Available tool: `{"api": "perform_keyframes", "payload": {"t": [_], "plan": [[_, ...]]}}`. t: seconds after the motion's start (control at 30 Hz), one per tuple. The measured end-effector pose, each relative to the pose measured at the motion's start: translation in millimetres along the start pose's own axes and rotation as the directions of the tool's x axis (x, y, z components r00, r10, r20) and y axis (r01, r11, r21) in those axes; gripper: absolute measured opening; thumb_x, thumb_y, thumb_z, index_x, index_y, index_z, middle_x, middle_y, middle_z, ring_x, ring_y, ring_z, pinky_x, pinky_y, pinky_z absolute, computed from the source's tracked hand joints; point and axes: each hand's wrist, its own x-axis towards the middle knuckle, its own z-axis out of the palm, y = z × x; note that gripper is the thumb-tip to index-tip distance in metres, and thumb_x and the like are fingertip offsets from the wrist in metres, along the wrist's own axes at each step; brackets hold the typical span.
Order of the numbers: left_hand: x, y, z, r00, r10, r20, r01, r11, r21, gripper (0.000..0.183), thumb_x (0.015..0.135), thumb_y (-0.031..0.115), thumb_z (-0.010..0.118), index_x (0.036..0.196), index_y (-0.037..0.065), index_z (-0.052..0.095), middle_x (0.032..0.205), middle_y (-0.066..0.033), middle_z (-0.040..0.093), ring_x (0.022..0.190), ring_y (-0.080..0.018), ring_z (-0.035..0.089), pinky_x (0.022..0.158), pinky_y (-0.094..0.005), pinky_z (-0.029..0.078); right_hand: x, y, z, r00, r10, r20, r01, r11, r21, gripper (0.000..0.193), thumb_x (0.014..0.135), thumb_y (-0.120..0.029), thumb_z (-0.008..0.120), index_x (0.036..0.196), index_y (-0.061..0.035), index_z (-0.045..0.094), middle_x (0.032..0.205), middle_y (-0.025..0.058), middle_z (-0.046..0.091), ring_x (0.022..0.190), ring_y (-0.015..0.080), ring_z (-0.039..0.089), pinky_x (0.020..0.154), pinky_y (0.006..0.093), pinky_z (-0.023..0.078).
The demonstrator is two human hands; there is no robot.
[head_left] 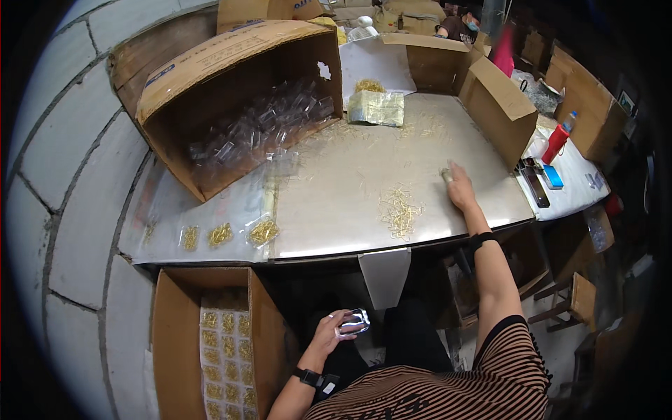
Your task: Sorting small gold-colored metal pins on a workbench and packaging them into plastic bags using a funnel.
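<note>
In my left hand, low over my lap, is a small clear plastic box, its surface shining with reflections. My right hand reaches over the right part of the metal-topped table. Motion blurs its fingers; a small greyish thing shows at their tips, too smeared to name. Left of that hand lies a loose pile of thin gold-coloured bent metal pieces. More such pieces are scattered farther back. Three filled clear boxes, one of them a box of gold pieces, stand along the table's front left.
A tipped cardboard carton full of clear boxes stands back left. Below, another carton holds rows of filled boxes. A whitish chute hangs from the front edge. Cardboard flaps and a red bottle are right; a person sits far back.
</note>
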Motion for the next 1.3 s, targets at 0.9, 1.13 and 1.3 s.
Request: {"api": "perform_keyframes", "payload": {"t": [0.9,1.13,1.3], "plan": [[47,-52,54,0.992,0.018,0.125,-0.003,0.992,-0.123,0.048,0.098,0.040,0.026,0.120,0.003,0.046,0.103,-0.0138,0.062,0.081,-0.0226,0.066,0.056,-0.0316,0.057,-270,-93,-2,0.874,-0.444,0.199,0.338,0.848,0.408,0.046,0.067,0.012,0.051,0.111,-0.0013,0.056,0.111,0.0165,0.057,0.101,0.0346,0.056,0.084,0.0374,0.049],[52,-66,49,0.997,0.075,-0.033,-0.080,0.982,-0.171,0.045,0.097,0.041,0.033,0.108,0.003,0.055,0.088,-0.0082,0.063,0.072,-0.0182,0.065,0.050,-0.0311,0.055,-300,-107,20,0.681,-0.522,0.513,0.453,0.851,0.265,0.040,0.067,0.004,0.057,0.107,-0.0007,0.057,0.109,0.0144,0.057,0.099,0.0323,0.055,0.082,0.0381,0.048],[48,-53,52,1.000,-0.011,-0.004,0.011,0.997,-0.072,0.035,0.095,0.036,0.041,0.104,0.005,0.056,0.084,-0.0057,0.064,0.069,-0.0162,0.065,0.048,-0.0273,0.054,-250,-136,-9,0.722,-0.534,0.441,0.474,0.845,0.247,0.032,0.069,0.004,0.055,0.100,-0.0003,0.061,0.099,0.0140,0.062,0.091,0.0314,0.059,0.079,0.0369,0.050]]}}
